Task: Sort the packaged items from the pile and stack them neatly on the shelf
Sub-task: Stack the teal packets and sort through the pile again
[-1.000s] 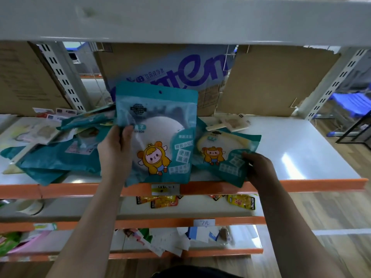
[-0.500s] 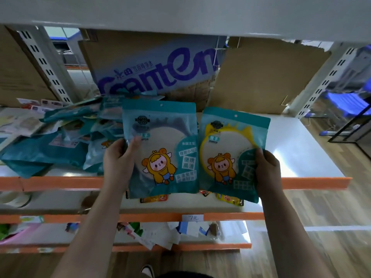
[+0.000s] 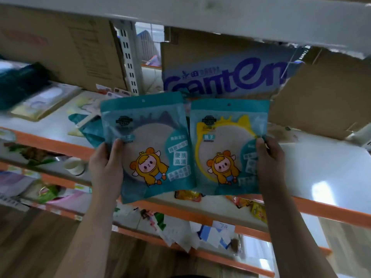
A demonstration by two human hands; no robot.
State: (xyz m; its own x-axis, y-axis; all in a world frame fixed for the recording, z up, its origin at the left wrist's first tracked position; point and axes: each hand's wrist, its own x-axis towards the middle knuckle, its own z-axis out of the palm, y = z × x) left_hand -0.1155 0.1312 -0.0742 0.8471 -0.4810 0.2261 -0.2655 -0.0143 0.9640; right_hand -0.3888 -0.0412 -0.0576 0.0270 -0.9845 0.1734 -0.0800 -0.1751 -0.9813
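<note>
The scene is a steel rack (image 3: 128,63) with white decks and orange front beams, standing on a wood floor (image 3: 30,237). Brown cardboard (image 3: 325,109) lines the back of the middle level. A carton (image 3: 220,81) with large blue lettering leans against that backing at centre. The middle shelf (image 3: 321,167) is bare and glossy on its right half.

On the left half of the shelf lies the pile (image 3: 88,129): teal and pale packs, overlapping and at mixed angles. Its far-left part is blurred.

Two teal pouches are held upright, side by side, in front of the shelf's orange beam; neither rests on the deck. The left pouch (image 3: 148,137) contains a round item with a dark rim and is tilted slightly, its lower edge below the beam. The right pouch (image 3: 226,141) contains a round item with a yellow rim. Each front carries a cartoon figure in a yellow hood. Their inner edges are just beside each other.

The left hand (image 3: 106,163) grips the left pouch at its left edge, thumb on the front, fingers behind. The right hand (image 3: 270,157) grips the right pouch at its right edge in the same manner.

The lower decks hold yellow packets (image 3: 188,195), a tape roll (image 3: 75,167) and loose paper tags (image 3: 180,237).
</note>
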